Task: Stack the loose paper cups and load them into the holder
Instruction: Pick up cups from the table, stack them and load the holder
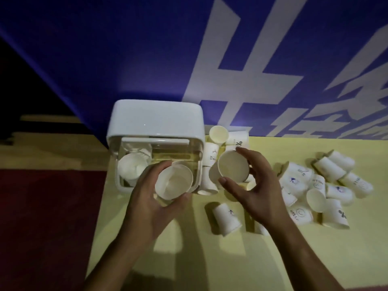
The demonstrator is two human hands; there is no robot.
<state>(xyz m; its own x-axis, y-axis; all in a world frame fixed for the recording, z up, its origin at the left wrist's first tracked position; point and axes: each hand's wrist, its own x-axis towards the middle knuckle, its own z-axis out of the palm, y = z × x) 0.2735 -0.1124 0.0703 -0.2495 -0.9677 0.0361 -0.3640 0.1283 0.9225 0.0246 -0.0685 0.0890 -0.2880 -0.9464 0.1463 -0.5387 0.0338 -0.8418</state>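
Observation:
A white paper cup (173, 182), mouth towards me, sits in my left hand (147, 203) just in front of the holder (155, 120), a white box with a clear open compartment. Inside it a stack of cups (131, 168) stands at the left. My right hand (257, 185) grips a second paper cup (233, 165), mouth towards me, to the right of the holder. The two held cups are apart. Loose white cups lie around: one on its side (227, 219) near my right wrist, several in a pile (327, 185) at the right, several more (220, 134) behind my right hand.
The yellow table (210, 259) ends at its left edge beside the holder, with a dark red floor (46, 217) beyond. A blue banner with large white characters (241, 59) rises behind the table.

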